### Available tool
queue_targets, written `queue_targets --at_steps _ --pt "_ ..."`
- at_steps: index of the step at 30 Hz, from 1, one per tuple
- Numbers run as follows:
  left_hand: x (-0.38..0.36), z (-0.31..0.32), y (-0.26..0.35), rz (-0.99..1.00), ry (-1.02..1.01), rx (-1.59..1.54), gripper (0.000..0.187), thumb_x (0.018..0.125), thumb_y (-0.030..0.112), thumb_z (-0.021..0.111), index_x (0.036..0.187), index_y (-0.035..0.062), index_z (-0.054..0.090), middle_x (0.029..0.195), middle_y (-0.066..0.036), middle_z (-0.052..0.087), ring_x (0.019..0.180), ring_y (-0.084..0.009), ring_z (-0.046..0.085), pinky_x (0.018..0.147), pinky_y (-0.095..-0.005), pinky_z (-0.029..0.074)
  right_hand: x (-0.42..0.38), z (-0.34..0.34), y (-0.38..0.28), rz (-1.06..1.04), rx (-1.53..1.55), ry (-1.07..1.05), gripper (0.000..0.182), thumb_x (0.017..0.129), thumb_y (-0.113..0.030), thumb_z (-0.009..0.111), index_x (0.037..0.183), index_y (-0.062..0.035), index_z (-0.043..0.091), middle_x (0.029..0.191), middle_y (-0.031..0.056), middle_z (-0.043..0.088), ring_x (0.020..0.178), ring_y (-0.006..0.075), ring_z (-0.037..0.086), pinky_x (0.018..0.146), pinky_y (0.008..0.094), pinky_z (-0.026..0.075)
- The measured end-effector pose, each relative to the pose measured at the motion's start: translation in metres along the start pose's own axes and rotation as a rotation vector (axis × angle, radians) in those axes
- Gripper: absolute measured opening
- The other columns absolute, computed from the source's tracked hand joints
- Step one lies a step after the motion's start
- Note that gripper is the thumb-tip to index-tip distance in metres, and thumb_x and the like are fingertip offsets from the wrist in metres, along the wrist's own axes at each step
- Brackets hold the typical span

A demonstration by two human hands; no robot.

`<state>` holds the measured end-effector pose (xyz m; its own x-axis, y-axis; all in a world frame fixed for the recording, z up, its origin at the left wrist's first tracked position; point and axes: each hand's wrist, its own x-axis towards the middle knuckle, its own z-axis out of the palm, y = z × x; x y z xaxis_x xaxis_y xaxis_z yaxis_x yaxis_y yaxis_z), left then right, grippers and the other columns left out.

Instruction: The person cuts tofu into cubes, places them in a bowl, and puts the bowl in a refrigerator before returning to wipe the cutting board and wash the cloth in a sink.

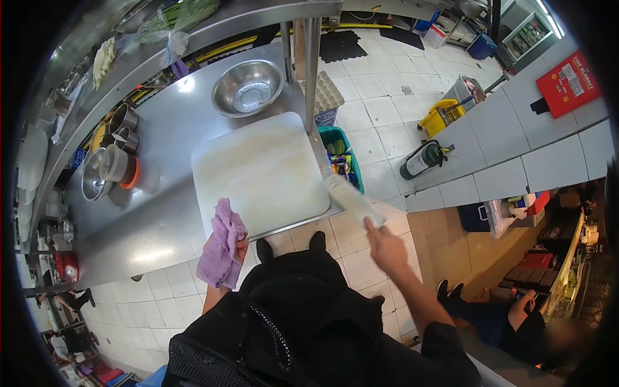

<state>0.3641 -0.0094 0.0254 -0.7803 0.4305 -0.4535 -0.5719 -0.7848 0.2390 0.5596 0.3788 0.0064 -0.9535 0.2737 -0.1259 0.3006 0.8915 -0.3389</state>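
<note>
A pinkish-purple cloth is held in my left hand, near the front edge of a white cutting board. To the right of the board, my right hand grips a flat, pale, blade-like tool, blurred by motion; its far end is near the board's right edge. The board lies on a steel counter. Behind the board sits a metal bowl with holes in its base.
Steel pots and bowls stand at the counter's left. A green bin is beside the counter. Egg trays, a fire extinguisher and a yellow mop bucket are beyond. Another person is at lower right.
</note>
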Motion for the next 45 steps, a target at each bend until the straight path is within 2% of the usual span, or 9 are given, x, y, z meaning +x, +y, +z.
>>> queue_targets --at_steps 6,12,19,21,23,30,36,42,45 --pt "0.004 0.012 -0.008 -0.030 0.008 -0.043 0.031 0.105 0.022 0.055 0.129 0.0030 0.061 0.115 -0.010 0.065 0.098 -0.0241 0.058 0.072 -0.0293 0.049 -0.030 0.024 -0.042 -0.245 0.012 -0.108 0.049 0.100 -0.022 0.059 0.149 -0.0261 0.055 0.096 0.0164 0.067 0.073 0.0371 0.071 0.062 0.0500 0.058" --pt "0.009 0.015 -0.015 -0.041 -0.056 -0.026 0.030 0.105 0.021 0.054 0.129 0.0035 0.061 0.116 -0.010 0.065 0.098 -0.0238 0.058 0.073 -0.0301 0.050 -0.006 -0.004 -0.009 0.036 0.050 0.044 0.045 0.103 -0.024 0.057 0.148 -0.0239 0.055 0.091 0.0181 0.067 0.070 0.0391 0.070 0.061 0.0523 0.057" --pt "0.006 0.027 -0.024 -0.037 -0.085 -0.021 0.026 0.106 0.019 0.053 0.121 -0.0007 0.060 0.110 -0.013 0.064 0.098 -0.0243 0.060 0.075 -0.0314 0.052 -0.012 0.014 -0.031 -0.232 0.038 -0.105 0.047 0.104 -0.027 0.056 0.151 -0.0221 0.053 0.095 0.0201 0.067 0.072 0.0403 0.070 0.063 0.0532 0.057" --pt "0.005 0.023 -0.023 0.001 0.002 0.028 0.028 0.104 0.021 0.056 0.127 0.0048 0.061 0.111 -0.007 0.062 0.098 -0.0228 0.053 0.071 -0.0282 0.046 0.006 0.001 -0.007 0.067 0.041 -0.056 0.048 0.104 -0.029 0.055 0.151 -0.0231 0.053 0.096 0.0196 0.067 0.074 0.0400 0.070 0.064 0.0533 0.057" --pt "0.002 0.026 -0.026 0.020 0.051 -0.003 0.027 0.106 0.019 0.053 0.122 -0.0025 0.060 0.108 -0.015 0.065 0.094 -0.0270 0.062 0.072 -0.0301 0.053 0.013 0.002 -0.009 0.054 0.066 -0.034 0.048 0.104 -0.029 0.055 0.151 -0.0229 0.053 0.096 0.0195 0.067 0.075 0.0398 0.071 0.065 0.0527 0.057" --pt "-0.002 0.034 -0.026 -0.034 -0.053 -0.049 0.032 0.107 0.023 0.053 0.127 -0.0014 0.060 0.111 -0.015 0.067 0.100 -0.0278 0.063 0.076 -0.0328 0.054 0.037 0.026 -0.073 -0.254 0.030 -0.140 0.051 0.100 -0.023 0.056 0.151 -0.0209 0.053 0.100 0.0202 0.066 0.080 0.0397 0.071 0.068 0.0530 0.057" --pt "-0.005 0.030 -0.021 -0.036 -0.026 -0.098 0.032 0.107 0.024 0.053 0.128 0.0007 0.061 0.113 -0.013 0.067 0.101 -0.0270 0.062 0.076 -0.0319 0.054 0.103 0.003 -0.023 0.016 0.092 0.036 0.057 0.095 -0.016 0.057 0.152 -0.0193 0.051 0.104 0.0202 0.067 0.081 0.0411 0.071 0.070 0.0549 0.057" --pt "0.000 0.020 -0.018 -0.047 0.010 -0.162 0.033 0.107 0.026 0.053 0.129 0.0032 0.061 0.115 -0.011 0.067 0.102 -0.0261 0.061 0.077 -0.0308 0.053 0.068 0.042 -0.092 -0.230 0.141 -0.098 0.050 0.102 -0.025 0.056 0.152 -0.0206 0.050 0.104 0.0216 0.069 0.084 0.0423 0.071 0.073 0.0558 0.057" --pt "0.004 0.016 -0.013 -0.068 0.032 -0.168 0.033 0.107 0.026 0.053 0.130 0.0044 0.061 0.117 -0.010 0.067 0.103 -0.0256 0.060 0.077 -0.0302 0.053 0.096 0.035 -0.087 -0.125 0.026 -0.125 0.049 0.103 -0.027 0.055 0.152 -0.0221 0.051 0.101 0.0214 0.069 0.086 0.0435 0.072 0.075 0.0563 0.057"
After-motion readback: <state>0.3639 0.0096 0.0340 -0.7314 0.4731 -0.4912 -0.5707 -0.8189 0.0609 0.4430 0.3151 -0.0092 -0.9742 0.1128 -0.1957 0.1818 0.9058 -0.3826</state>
